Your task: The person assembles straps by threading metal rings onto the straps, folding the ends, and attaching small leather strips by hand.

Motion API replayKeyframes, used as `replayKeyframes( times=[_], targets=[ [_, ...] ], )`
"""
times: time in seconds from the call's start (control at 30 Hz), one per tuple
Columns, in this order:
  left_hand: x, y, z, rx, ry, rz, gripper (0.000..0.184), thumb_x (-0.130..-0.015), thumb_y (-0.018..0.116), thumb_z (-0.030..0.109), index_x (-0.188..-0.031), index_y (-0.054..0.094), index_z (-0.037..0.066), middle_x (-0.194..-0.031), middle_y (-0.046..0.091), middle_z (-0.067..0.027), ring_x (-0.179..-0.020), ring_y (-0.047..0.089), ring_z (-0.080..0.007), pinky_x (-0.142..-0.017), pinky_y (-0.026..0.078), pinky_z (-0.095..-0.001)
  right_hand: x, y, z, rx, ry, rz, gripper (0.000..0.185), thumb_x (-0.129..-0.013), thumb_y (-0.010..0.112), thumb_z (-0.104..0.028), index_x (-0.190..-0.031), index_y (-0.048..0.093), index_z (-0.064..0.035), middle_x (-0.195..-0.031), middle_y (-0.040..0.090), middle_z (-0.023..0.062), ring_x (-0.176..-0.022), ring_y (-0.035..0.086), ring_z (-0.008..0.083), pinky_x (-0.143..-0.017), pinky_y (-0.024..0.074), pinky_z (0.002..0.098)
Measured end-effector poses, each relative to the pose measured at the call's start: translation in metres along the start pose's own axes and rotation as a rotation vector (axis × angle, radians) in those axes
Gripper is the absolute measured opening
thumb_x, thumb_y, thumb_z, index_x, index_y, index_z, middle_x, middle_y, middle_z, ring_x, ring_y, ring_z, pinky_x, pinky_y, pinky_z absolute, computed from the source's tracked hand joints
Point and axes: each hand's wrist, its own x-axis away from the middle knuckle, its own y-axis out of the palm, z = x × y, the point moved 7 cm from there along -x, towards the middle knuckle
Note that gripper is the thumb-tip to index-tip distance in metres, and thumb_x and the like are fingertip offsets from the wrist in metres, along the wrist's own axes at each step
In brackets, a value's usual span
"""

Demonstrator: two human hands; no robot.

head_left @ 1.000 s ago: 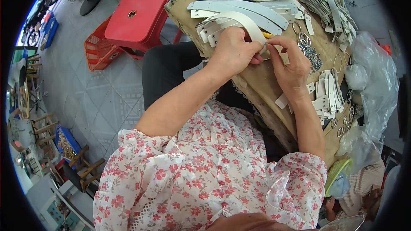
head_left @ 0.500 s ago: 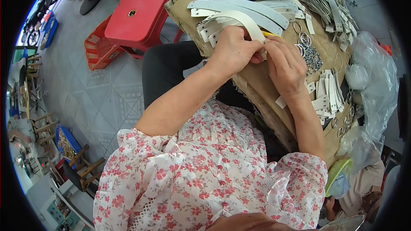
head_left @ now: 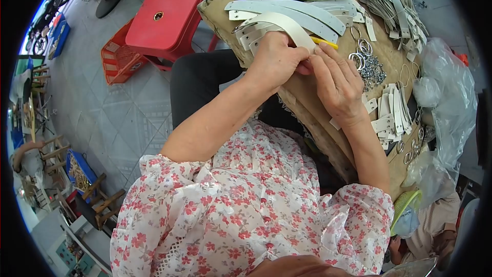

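Observation:
My left hand [head_left: 277,60] is closed on a white strap [head_left: 287,22], which arches up over the hand from the bench. At the strap's end, the fingertips of my right hand [head_left: 338,79] are pinched together against it; anything small between them is hidden. Just beyond the right fingers lies a yellow-handled tool [head_left: 325,42], partly covered. Several pale straps with holes [head_left: 287,11] lie stacked behind my hands. To the right are metal rings [head_left: 365,46] and a heap of small metal studs or rivets [head_left: 373,73].
Short white strap pieces [head_left: 393,113] and a clear plastic bag [head_left: 446,97] lie along the bench's right side. More straps [head_left: 392,5] are piled at the back. A red stool [head_left: 164,20] and an orange crate [head_left: 119,56] stand left. Another person's sleeve [head_left: 438,215] shows lower right.
My right hand has shifted slightly, uncovering more of the yellow-handled tool. Both hands stay at the strap's end. At the far left, a person's arm has come into view.

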Motion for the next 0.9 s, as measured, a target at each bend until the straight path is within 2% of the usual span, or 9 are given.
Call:
replayKeyframes(
  times=[0.33, 0.4, 0.5, 0.57, 0.6, 0.63, 0.7, 0.83, 0.9],
  targets=[
    [0.001, -0.003, -0.004, 0.02, 0.005, 0.043, 0.013, -0.081, 0.054, -0.003, -0.088, 0.064, -0.009, -0.082, 0.065, -0.0114, -0.068, 0.063, -0.0153, -0.059, 0.053, -0.025, 0.0, 0.005, -0.002, -0.021, -0.022, -0.007, 0.022, -0.076, 0.059, 0.003, -0.098, 0.064, 0.0003, -0.096, 0.067, 0.0136, -0.098, 0.066, 0.0259, -0.067, 0.0499, 0.0312],
    [0.001, -0.003, -0.003, -0.081, 0.01, 0.02, 0.014, -0.083, 0.054, -0.001, -0.089, 0.064, -0.009, -0.081, 0.066, -0.0117, -0.067, 0.064, -0.016, -0.059, 0.053, -0.0252, -0.001, 0.004, -0.003, -0.024, -0.023, 0.009, 0.022, -0.076, 0.06, 0.003, -0.097, 0.063, 0.0003, -0.096, 0.067, 0.0138, -0.097, 0.067, 0.0253, -0.067, 0.0499, 0.0308],
    [0.001, 0.0, 0.0, -0.197, -0.017, -0.027, 0.015, -0.085, 0.055, 0.002, -0.09, 0.064, -0.009, -0.08, 0.066, -0.0116, -0.066, 0.066, -0.0162, -0.058, 0.054, -0.0254, -0.001, 0.0, 0.011, -0.147, 0.115, 0.029, 0.021, -0.078, 0.06, 0.003, -0.099, 0.064, -0.0009, -0.095, 0.067, 0.0129, -0.094, 0.067, 0.0241, -0.066, 0.0496, 0.0298],
    [-0.001, 0.001, 0.001, -0.236, -0.004, -0.053, 0.017, -0.087, 0.055, 0.004, -0.091, 0.064, -0.01, -0.079, 0.067, -0.0113, -0.065, 0.066, -0.0159, -0.058, 0.054, -0.0254, 0.012, 0.001, 0.039, -0.332, 0.455, 0.136, 0.02, -0.082, 0.061, 0.0, -0.101, 0.064, -0.0026, -0.094, 0.068, 0.0119, -0.082, 0.067, 0.0207, -0.064, 0.0485, 0.028],
    [0.0, 0.002, 0.001, -0.271, 0.008, -0.076, 0.018, -0.088, 0.055, 0.006, -0.092, 0.064, -0.01, -0.078, 0.067, -0.0111, -0.064, 0.066, -0.0157, -0.057, 0.054, -0.0254, 0.011, -0.002, 0.044, -0.388, 0.557, 0.139, 0.018, -0.085, 0.06, -0.003, -0.103, 0.064, -0.0026, -0.091, 0.068, 0.0077, -0.071, 0.062, 0.015, -0.063, 0.0473, 0.026],
    [0.001, 0.001, 0.001, -0.274, 0.007, -0.077, 0.018, -0.088, 0.055, 0.006, -0.092, 0.064, -0.01, -0.078, 0.067, -0.0111, -0.064, 0.066, -0.0157, -0.057, 0.054, -0.0254, 0.008, -0.006, 0.043, -0.388, 0.559, 0.142, 0.018, -0.085, 0.06, -0.003, -0.103, 0.064, -0.0026, -0.091, 0.068, 0.0077, -0.071, 0.062, 0.015, -0.063, 0.0473, 0.026],
    [0.002, 0.005, 0.003, -0.31, 0.032, -0.126, 0.019, -0.089, 0.055, 0.007, -0.093, 0.064, -0.01, -0.078, 0.067, -0.0102, -0.064, 0.066, -0.0138, -0.058, 0.054, -0.0249, 0.014, 0.007, 0.051, -0.59, 0.791, -0.02, 0.017, -0.088, 0.062, -0.008, -0.103, 0.063, -0.0004, -0.086, 0.066, 0.0042, -0.067, 0.056, 0.0099, -0.063, 0.046, 0.024],
    [0.004, 0.006, 0.004, -0.282, 0.06, -0.136, 0.018, -0.088, 0.056, 0.006, -0.095, 0.064, -0.008, -0.079, 0.067, -0.0096, -0.065, 0.065, -0.0131, -0.059, 0.054, -0.0239, 0.019, 0.02, 0.049, -0.766, 0.807, -0.127, 0.019, -0.091, 0.061, -0.013, -0.102, 0.063, 0.0016, -0.081, 0.064, 0.0012, -0.07, 0.055, 0.0069, -0.063, 0.045, 0.022],
    [0.004, 0.006, 0.004, -0.194, 0.05, -0.131, 0.017, -0.087, 0.057, 0.004, -0.097, 0.065, -0.007, -0.081, 0.067, -0.0094, -0.067, 0.064, -0.0127, -0.061, 0.053, -0.023, 0.025, 0.028, 0.051, -0.859, 0.885, -0.161, 0.02, -0.092, 0.061, -0.015, -0.101, 0.063, 0.0024, -0.079, 0.063, -0.0001, -0.071, 0.054, 0.0051, -0.063, 0.044, 0.0199]
  ],
)
